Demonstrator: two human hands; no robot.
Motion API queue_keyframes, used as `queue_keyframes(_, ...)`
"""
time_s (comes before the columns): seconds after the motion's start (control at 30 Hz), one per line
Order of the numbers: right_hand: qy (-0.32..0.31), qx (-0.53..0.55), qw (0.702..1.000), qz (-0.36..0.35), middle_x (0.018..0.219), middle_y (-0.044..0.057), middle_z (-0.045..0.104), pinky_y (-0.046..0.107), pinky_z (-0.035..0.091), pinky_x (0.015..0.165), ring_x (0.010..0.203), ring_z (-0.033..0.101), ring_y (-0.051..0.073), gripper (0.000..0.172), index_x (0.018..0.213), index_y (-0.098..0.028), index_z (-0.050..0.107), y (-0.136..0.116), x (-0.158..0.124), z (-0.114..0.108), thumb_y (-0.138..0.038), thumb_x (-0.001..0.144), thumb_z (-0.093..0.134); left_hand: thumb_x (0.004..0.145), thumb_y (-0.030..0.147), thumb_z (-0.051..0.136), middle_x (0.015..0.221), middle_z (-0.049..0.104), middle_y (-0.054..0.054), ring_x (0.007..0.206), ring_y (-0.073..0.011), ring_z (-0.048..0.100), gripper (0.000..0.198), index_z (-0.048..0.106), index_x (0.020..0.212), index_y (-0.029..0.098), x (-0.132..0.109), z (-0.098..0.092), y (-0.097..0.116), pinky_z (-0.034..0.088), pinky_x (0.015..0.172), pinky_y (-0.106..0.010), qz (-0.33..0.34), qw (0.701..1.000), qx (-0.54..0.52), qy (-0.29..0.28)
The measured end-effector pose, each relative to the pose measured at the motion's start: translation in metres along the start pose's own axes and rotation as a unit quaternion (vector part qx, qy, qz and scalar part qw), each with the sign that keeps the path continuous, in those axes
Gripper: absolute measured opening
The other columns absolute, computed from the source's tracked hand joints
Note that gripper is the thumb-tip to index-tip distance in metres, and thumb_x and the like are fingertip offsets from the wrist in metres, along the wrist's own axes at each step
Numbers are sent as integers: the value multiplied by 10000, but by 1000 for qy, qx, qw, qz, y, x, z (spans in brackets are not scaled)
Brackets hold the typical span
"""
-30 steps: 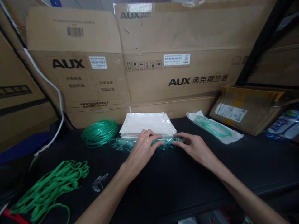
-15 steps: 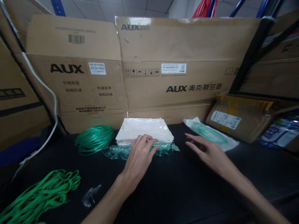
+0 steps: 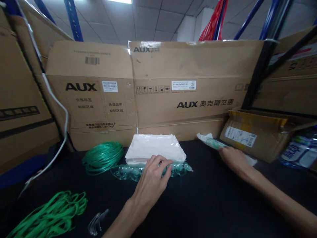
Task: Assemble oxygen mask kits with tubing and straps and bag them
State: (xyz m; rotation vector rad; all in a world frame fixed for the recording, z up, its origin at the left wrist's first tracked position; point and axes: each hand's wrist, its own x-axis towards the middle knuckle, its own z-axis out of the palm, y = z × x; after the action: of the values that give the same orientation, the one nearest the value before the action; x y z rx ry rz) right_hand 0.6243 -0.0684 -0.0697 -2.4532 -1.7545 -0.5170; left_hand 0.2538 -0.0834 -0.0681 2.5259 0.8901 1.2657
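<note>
My left hand (image 3: pixel 156 175) reaches over a row of clear green plastic cup-like pieces (image 3: pixel 127 172), its fingers curled down on them; the fingertips are partly hidden. Just behind the row lies a stack of flat white packets (image 3: pixel 155 147) with a glossy clear film. On the right, my right hand (image 3: pixel 235 162) grips the near side of a white packet (image 3: pixel 206 138) with thin green tubing showing in it. My hand covers much of this packet.
A coil of green tubing (image 3: pixel 102 158) lies left of the row. Green elastic straps (image 3: pixel 53 215) and small clear bent strips (image 3: pixel 97 222) are nearer. Cardboard (image 3: pixel 158 109) stands behind; a taped box (image 3: pixel 252 134) and a blue-labelled bottle pack (image 3: pixel 300 150) are at right.
My right hand has moved right and closed on the white packet with tubing, which now looks folded up. My left hand stays over the green pieces. The view has tilted up.
</note>
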Motion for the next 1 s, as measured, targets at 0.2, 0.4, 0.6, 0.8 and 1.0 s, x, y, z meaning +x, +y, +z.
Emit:
queue_keyframes(0.2,117,73,990,-21,814,198,772,456,570,627,745,757,364,417,1153,-100,736,5,-10,-56,-274,1065,368,906,266,690,1043,756,-98,1027,-317,627,155,805,1004,232,15,-1,18,416,1037,-523,-167,948,-269,35)
queue_keyframes(0.4,265,164,941,-134,1341,160,707,485,614,807,967,760,359,426,1380,-194,637,-70,-39,-112,-229,1027,402,867,482,762,1284,712,-211,1102,-338,717,555,673,1310,161,52,9,32,561,916,-444,-260,864,-429,33)
queue_keyframes(0.6,323,193,858,-349,1315,195,708,583,517,1048,1205,662,364,444,1351,-172,659,-160,-55,-110,-48,941,541,878,525,710,1269,706,-160,1046,-238,730,487,648,1200,164,62,-8,8,572,811,-292,-279,767,-559,143)
queue_keyframes(0.8,230,489,784,-306,1360,102,697,495,480,1100,1259,631,297,312,1238,-256,738,-167,-46,-93,-352,962,631,779,254,742,1038,748,-65,922,-183,699,253,677,1005,160,46,-24,-18,562,814,-281,-299,709,-586,254)
queue_keyframes(1.0,133,584,788,-141,723,80,728,331,525,652,690,663,223,426,791,-156,752,-134,-17,-82,-486,960,541,721,195,743,903,746,-31,821,-158,685,191,678,894,146,46,-26,-24,549,758,-250,-310,674,-607,285)
